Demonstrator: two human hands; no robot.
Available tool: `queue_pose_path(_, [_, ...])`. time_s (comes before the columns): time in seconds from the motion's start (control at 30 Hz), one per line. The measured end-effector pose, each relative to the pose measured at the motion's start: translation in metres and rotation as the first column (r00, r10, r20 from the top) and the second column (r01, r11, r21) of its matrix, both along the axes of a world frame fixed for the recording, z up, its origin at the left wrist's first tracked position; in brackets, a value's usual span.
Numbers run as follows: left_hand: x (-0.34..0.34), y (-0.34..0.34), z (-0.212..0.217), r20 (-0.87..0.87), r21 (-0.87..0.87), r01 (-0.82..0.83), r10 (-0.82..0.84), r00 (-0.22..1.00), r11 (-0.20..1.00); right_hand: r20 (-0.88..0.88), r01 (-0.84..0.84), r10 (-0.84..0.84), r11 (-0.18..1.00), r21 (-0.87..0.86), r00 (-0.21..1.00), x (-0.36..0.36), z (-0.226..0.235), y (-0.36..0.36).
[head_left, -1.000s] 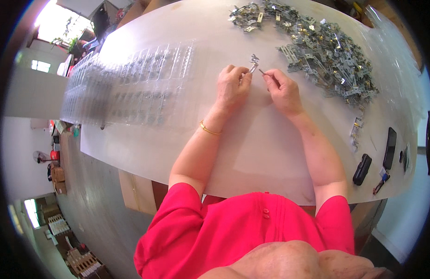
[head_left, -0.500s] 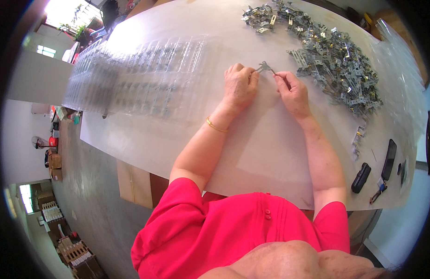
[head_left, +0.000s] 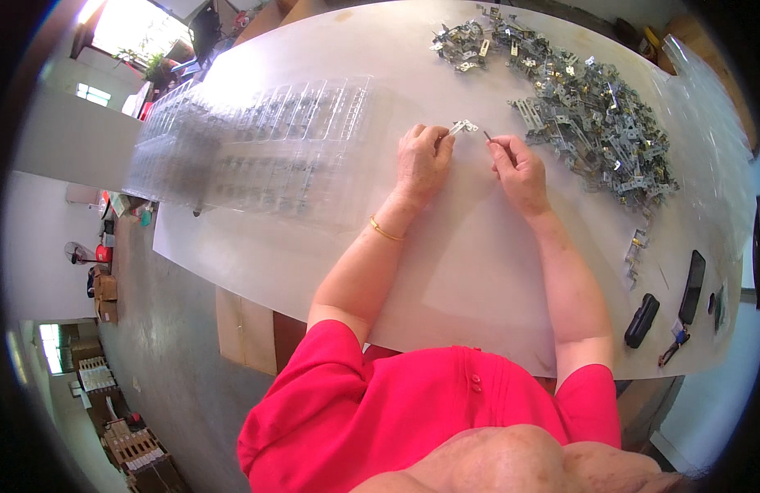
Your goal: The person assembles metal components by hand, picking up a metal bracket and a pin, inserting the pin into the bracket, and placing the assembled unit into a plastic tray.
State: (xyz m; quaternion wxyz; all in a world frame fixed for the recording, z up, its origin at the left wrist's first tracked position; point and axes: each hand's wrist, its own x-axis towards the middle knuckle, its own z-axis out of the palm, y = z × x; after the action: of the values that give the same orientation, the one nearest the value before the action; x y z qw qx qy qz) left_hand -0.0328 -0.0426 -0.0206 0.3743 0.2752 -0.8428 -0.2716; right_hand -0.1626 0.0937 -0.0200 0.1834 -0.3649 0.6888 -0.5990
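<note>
My left hand (head_left: pixel 423 163) pinches a small silvery metal bracket (head_left: pixel 462 127) with slots in it, held up over the white table. A short gap to the right, my right hand (head_left: pixel 520 171) has thumb and forefinger closed on a thin dark stick-like piece (head_left: pixel 489 135); its exact kind is too small to make out. The piece's tip points toward the bracket but stands apart from it. Beyond my right hand lies a big heap of similar metal brackets (head_left: pixel 594 115), tangled together.
Clear plastic trays (head_left: pixel 257 148) with rows of compartments, some holding parts, lie at the left. Plastic film (head_left: pixel 709 123) covers the right edge. A black case (head_left: pixel 641 320), a dark phone-like slab (head_left: pixel 692 286) and keys (head_left: pixel 674 349) lie near right. The table (head_left: pixel 232 251) ends at the left.
The bracket has turned in my left hand and now shows its bright slotted face. My right hand's dark piece has come away from it, leaving a gap. The whole view has shifted slightly.
</note>
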Motion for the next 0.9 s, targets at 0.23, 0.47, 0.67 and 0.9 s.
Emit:
queue_pose_path(0.23, [0.010,-0.026,0.026,-0.146,0.120,-0.078,0.095,0.985,0.990,0.042,0.007,-0.006,0.999,-0.031,0.999,0.002,0.000,0.000])
queue_pose_path(0.47, [0.058,-0.116,0.049,-0.025,0.033,-0.275,0.276,0.961,0.961,0.011,-0.022,0.023,0.999,-0.043,1.000,0.001,0.001,-0.001])
queue_pose_path(0.67, [0.099,-0.166,0.055,0.210,-0.082,-0.444,0.451,0.867,0.892,-0.025,-0.029,0.029,1.000,-0.006,0.999,0.001,0.004,0.001])
queue_pose_path(0.9, [0.100,-0.182,0.045,0.408,-0.111,-0.445,0.449,0.795,0.889,-0.030,-0.019,0.019,1.000,-0.015,0.999,0.002,0.004,0.001])
